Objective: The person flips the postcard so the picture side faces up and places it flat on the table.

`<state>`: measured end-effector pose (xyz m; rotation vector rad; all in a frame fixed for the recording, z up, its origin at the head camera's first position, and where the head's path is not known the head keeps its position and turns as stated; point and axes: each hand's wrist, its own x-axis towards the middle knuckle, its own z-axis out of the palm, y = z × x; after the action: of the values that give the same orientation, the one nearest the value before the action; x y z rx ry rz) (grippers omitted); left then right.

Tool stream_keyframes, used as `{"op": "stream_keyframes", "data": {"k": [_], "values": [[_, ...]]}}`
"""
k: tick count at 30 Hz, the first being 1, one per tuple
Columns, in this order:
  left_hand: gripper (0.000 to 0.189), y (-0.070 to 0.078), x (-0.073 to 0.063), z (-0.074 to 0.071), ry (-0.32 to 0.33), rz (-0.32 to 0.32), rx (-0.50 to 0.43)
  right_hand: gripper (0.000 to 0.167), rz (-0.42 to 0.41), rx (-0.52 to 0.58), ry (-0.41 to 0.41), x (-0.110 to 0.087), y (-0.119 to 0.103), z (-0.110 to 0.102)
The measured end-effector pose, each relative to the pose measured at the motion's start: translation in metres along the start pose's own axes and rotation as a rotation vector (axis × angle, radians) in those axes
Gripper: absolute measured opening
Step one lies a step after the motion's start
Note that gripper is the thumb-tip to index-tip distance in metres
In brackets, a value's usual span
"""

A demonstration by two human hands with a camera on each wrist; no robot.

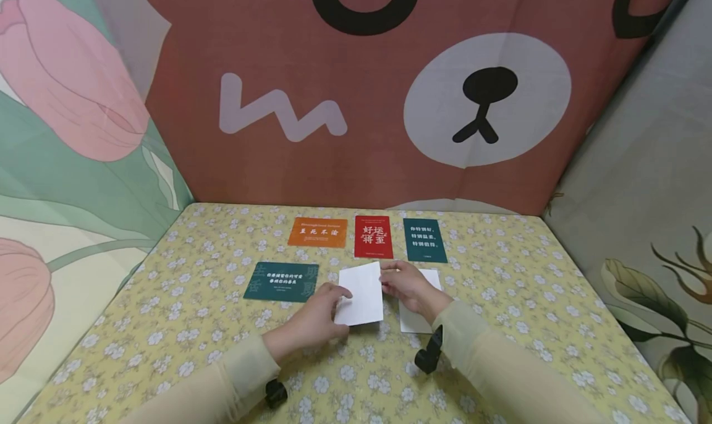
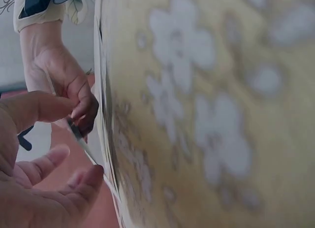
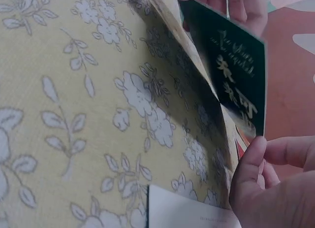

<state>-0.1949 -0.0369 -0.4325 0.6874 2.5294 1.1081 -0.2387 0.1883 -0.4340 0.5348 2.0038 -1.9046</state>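
Both hands hold one card [image 1: 360, 294] raised a little over the table, its white back toward the head view. Its dark green face [image 3: 231, 60] with pale lettering shows in the right wrist view. My left hand [image 1: 311, 319] grips it along the left edge, fingers and thumb spread apart. At the upper right edge my right hand [image 1: 408, 286] pinches it between thumb and fingers. Another white-backed card [image 1: 414, 316] lies under and beside the right hand. In the left wrist view the held card [image 2: 86, 146] appears nearly edge-on.
Face up on the flowered tablecloth [image 1: 183, 350] lie an orange card [image 1: 317, 232], a red card [image 1: 373, 237], a teal card [image 1: 425, 240] and a wider green card [image 1: 282, 282] left of the hands. A bear-print cloth [image 1: 367, 164] rises behind the table.
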Motion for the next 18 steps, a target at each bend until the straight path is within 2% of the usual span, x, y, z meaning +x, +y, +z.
{"op": "stream_keyframes", "data": {"k": [5,10,13,18], "values": [[0.008,-0.004,-0.006,-0.007,0.101,0.036,-0.055,0.053,0.01,0.08,-0.018,0.002,-0.003,-0.005],[0.013,-0.006,-0.01,-0.013,0.235,0.069,-0.086,0.055,0.001,0.148,-0.052,0.004,-0.006,-0.007],[0.015,-0.005,-0.01,-0.017,0.313,0.073,-0.111,0.046,-0.043,0.187,-0.087,0.004,-0.006,-0.008],[0.018,-0.007,-0.008,-0.023,0.396,0.028,-0.187,0.028,-0.105,0.27,-0.108,0.002,-0.007,-0.009]]}}
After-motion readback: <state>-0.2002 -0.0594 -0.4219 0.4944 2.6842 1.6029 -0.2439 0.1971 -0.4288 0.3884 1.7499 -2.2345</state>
